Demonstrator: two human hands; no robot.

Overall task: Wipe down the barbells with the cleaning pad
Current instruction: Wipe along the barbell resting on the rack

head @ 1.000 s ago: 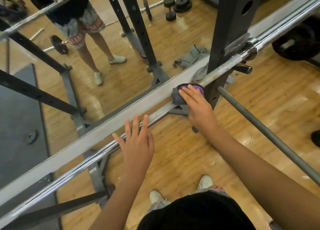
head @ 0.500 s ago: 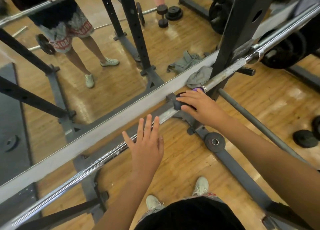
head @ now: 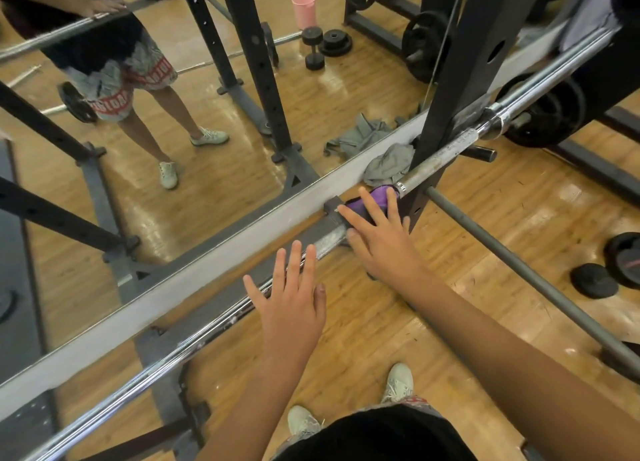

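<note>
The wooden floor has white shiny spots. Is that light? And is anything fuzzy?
Head view: yes, reflected light glares on the glossy wooden floor and streaks the long chrome barbell; head view again: the top right corner is smeared, while the right hand on the purple cleaning pad looks sharp.
</note>
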